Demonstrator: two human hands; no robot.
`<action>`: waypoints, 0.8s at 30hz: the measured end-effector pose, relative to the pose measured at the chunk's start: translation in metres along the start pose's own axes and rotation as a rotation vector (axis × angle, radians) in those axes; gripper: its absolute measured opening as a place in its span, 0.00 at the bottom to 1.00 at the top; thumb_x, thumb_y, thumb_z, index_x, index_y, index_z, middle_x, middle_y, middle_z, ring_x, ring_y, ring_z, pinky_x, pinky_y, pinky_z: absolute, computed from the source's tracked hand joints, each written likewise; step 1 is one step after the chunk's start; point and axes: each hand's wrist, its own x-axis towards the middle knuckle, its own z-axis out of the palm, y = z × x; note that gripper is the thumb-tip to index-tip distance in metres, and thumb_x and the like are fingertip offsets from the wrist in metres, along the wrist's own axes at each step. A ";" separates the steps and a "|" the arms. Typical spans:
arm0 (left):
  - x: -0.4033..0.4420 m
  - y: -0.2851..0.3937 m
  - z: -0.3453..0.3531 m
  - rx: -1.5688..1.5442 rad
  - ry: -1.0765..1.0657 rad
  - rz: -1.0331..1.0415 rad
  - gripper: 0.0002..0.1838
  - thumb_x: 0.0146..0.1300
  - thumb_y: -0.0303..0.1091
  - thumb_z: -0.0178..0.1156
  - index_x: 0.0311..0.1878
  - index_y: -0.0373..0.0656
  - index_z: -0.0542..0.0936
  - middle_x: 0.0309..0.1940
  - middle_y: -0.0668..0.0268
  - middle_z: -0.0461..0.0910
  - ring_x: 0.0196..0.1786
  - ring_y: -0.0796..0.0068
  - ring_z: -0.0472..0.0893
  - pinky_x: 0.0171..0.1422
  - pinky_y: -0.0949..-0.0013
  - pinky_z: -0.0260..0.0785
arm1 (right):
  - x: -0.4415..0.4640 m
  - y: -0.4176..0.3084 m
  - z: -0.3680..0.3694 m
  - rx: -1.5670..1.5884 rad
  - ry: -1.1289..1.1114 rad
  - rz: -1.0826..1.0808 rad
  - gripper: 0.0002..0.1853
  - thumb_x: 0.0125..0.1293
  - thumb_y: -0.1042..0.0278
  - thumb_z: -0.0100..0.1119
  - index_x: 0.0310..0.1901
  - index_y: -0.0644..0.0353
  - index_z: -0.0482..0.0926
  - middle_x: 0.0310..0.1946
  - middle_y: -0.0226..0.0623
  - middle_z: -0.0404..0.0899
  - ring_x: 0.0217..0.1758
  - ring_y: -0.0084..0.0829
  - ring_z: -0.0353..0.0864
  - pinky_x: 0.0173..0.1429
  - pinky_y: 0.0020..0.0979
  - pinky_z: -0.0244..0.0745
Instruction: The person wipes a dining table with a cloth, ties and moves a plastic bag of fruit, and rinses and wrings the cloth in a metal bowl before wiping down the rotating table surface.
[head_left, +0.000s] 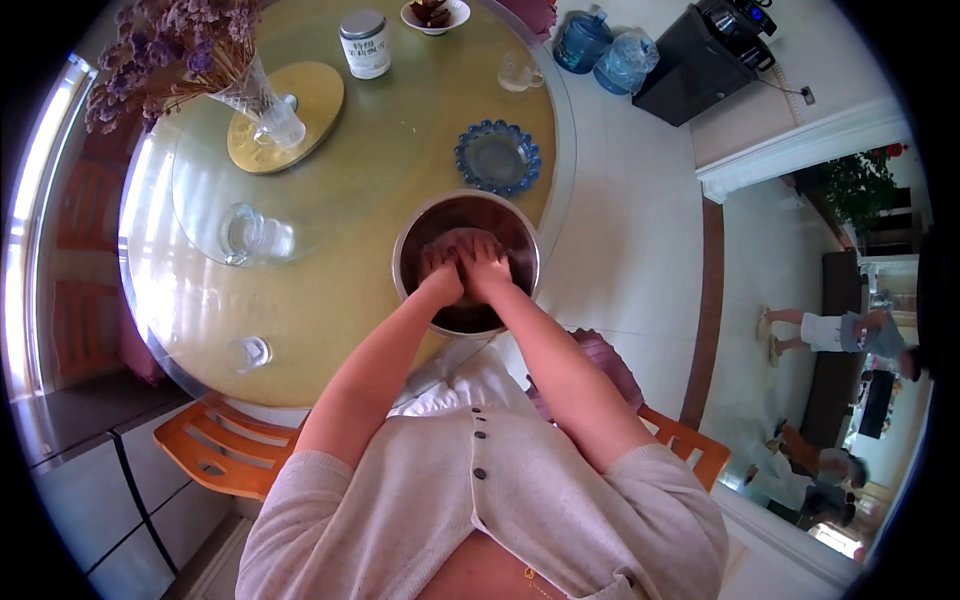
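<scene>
A round stainless-steel bowl (408, 232) sits at the near edge of the table, just in front of my body. Both of my hands are down inside it. My left hand (440, 278) and my right hand (484, 264) lie side by side, fingers stretched forward and pressing on a soft-looking pinkish-brown lump (462, 238). The hands cover much of this lump, and I cannot make out what it is. Beyond the bowl's far rim is a blue glass dish (497, 160) with a beaded edge.
On the round glass-topped table (350, 300) stand a glass jug (242, 235), a small glass (248, 355), a glass cup (518, 73), a white canister (366, 48), a small bowl (436, 28) and a flower vase (265, 105). Water bottles (583, 42) stand on the floor. People (845, 333) are at right.
</scene>
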 end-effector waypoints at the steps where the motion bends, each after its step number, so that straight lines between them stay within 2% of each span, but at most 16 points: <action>1: 0.000 -0.003 -0.006 0.006 0.002 0.001 0.38 0.60 0.40 0.50 0.74 0.40 0.54 0.74 0.45 0.48 0.77 0.42 0.44 0.78 0.47 0.39 | 0.003 0.004 0.000 0.004 0.005 0.001 0.34 0.66 0.57 0.48 0.73 0.45 0.53 0.73 0.51 0.46 0.76 0.55 0.45 0.75 0.54 0.50; 3: -0.001 -0.009 -0.015 -0.796 0.054 -0.026 0.33 0.60 0.38 0.53 0.70 0.40 0.62 0.68 0.48 0.63 0.70 0.49 0.63 0.71 0.47 0.56 | 0.006 0.009 0.001 0.473 0.152 0.232 0.34 0.62 0.59 0.54 0.70 0.46 0.57 0.68 0.50 0.57 0.71 0.54 0.58 0.69 0.49 0.63; 4: -0.003 -0.005 -0.015 -0.793 0.050 -0.022 0.33 0.60 0.38 0.53 0.70 0.40 0.62 0.68 0.48 0.63 0.70 0.49 0.63 0.71 0.47 0.56 | 0.005 0.006 0.006 0.475 0.153 0.238 0.34 0.62 0.59 0.54 0.70 0.46 0.57 0.68 0.50 0.57 0.71 0.54 0.58 0.69 0.49 0.63; 6: -0.008 0.008 -0.017 -1.484 -0.060 -0.171 0.26 0.64 0.39 0.55 0.65 0.41 0.69 0.59 0.54 0.74 0.60 0.56 0.74 0.63 0.46 0.65 | 0.005 -0.007 0.017 0.586 0.264 0.460 0.30 0.60 0.56 0.59 0.65 0.43 0.67 0.64 0.50 0.61 0.62 0.55 0.68 0.59 0.49 0.72; 7: -0.007 0.013 -0.023 -1.483 -0.058 -0.166 0.26 0.64 0.39 0.55 0.65 0.41 0.69 0.59 0.54 0.74 0.60 0.56 0.74 0.63 0.46 0.65 | 0.011 -0.013 0.019 0.700 0.388 0.477 0.20 0.62 0.64 0.59 0.57 0.48 0.75 0.55 0.52 0.72 0.54 0.51 0.76 0.56 0.46 0.74; 8: -0.006 0.017 -0.029 -1.683 -0.181 -0.374 0.24 0.67 0.42 0.53 0.63 0.42 0.70 0.59 0.55 0.74 0.59 0.57 0.74 0.62 0.46 0.65 | 0.014 -0.012 0.021 0.702 0.391 0.476 0.20 0.62 0.64 0.59 0.57 0.48 0.75 0.55 0.52 0.72 0.54 0.51 0.76 0.56 0.46 0.74; 9: -0.008 0.018 -0.036 -1.868 -0.313 -0.596 0.22 0.70 0.45 0.51 0.61 0.43 0.72 0.58 0.57 0.74 0.58 0.58 0.74 0.62 0.45 0.65 | 0.011 -0.013 0.014 1.022 0.318 0.390 0.16 0.63 0.66 0.59 0.52 0.52 0.78 0.49 0.51 0.76 0.49 0.48 0.79 0.54 0.43 0.75; 10: -0.010 0.018 -0.042 -1.864 -0.317 -0.599 0.22 0.70 0.45 0.51 0.61 0.43 0.72 0.58 0.57 0.74 0.58 0.58 0.74 0.62 0.45 0.65 | 0.006 -0.016 0.008 1.339 0.236 0.296 0.12 0.63 0.68 0.59 0.48 0.57 0.80 0.42 0.49 0.81 0.45 0.44 0.82 0.52 0.39 0.76; 11: -0.010 0.018 -0.048 -1.967 -0.355 -0.615 0.22 0.71 0.48 0.50 0.59 0.44 0.72 0.58 0.57 0.74 0.59 0.58 0.74 0.61 0.43 0.65 | 0.002 -0.022 0.001 1.340 0.236 0.301 0.12 0.63 0.68 0.59 0.48 0.57 0.80 0.42 0.49 0.81 0.45 0.44 0.82 0.52 0.39 0.76; 12: -0.012 0.019 -0.056 -2.071 -0.395 -0.627 0.23 0.72 0.52 0.48 0.57 0.44 0.73 0.58 0.57 0.74 0.60 0.58 0.73 0.60 0.41 0.65 | -0.003 -0.031 -0.005 1.407 0.286 0.269 0.09 0.63 0.68 0.60 0.44 0.60 0.80 0.38 0.45 0.82 0.42 0.37 0.82 0.49 0.35 0.76; 13: -0.015 0.018 -0.064 -1.992 -0.413 -0.662 0.24 0.72 0.55 0.47 0.53 0.43 0.74 0.53 0.56 0.77 0.56 0.58 0.76 0.59 0.45 0.68 | -0.010 -0.036 -0.013 1.472 0.337 0.236 0.08 0.63 0.69 0.61 0.40 0.64 0.81 0.33 0.40 0.84 0.40 0.30 0.83 0.47 0.30 0.76; 14: -0.010 0.016 -0.061 -1.992 -0.419 -0.659 0.24 0.72 0.55 0.47 0.53 0.43 0.74 0.53 0.56 0.77 0.56 0.58 0.76 0.59 0.45 0.68 | -0.017 -0.038 -0.021 1.469 0.341 0.239 0.08 0.63 0.69 0.61 0.40 0.64 0.81 0.33 0.40 0.84 0.40 0.30 0.83 0.47 0.30 0.76; 16: 0.006 0.010 -0.044 -2.089 -0.328 -0.551 0.21 0.73 0.51 0.46 0.50 0.42 0.75 0.47 0.56 0.79 0.50 0.60 0.79 0.54 0.52 0.73 | -0.030 -0.041 -0.036 1.550 0.318 0.239 0.08 0.62 0.70 0.63 0.39 0.66 0.80 0.34 0.32 0.84 0.38 0.22 0.81 0.45 0.25 0.75; 17: 0.009 0.010 -0.037 -2.105 -0.309 -0.516 0.17 0.74 0.46 0.47 0.46 0.41 0.76 0.39 0.59 0.81 0.41 0.63 0.81 0.46 0.59 0.76 | -0.035 -0.039 -0.044 1.609 0.299 0.248 0.08 0.62 0.69 0.64 0.39 0.64 0.81 0.33 0.29 0.82 0.38 0.17 0.78 0.44 0.22 0.74; 21: 0.010 0.018 -0.024 -2.192 -0.250 -0.388 0.11 0.72 0.37 0.49 0.39 0.43 0.79 0.31 0.65 0.81 0.31 0.71 0.80 0.36 0.65 0.75 | -0.013 -0.024 -0.010 1.565 0.542 0.117 0.10 0.64 0.67 0.62 0.44 0.61 0.78 0.37 0.29 0.82 0.35 0.18 0.78 0.40 0.22 0.74; 24: 0.025 0.018 0.004 -2.224 -0.236 -0.391 0.11 0.72 0.35 0.49 0.39 0.44 0.79 0.31 0.66 0.81 0.29 0.73 0.78 0.33 0.68 0.73 | -0.015 -0.027 -0.014 2.085 0.346 0.313 0.17 0.62 0.68 0.65 0.51 0.63 0.77 0.47 0.34 0.80 0.48 0.23 0.79 0.53 0.24 0.74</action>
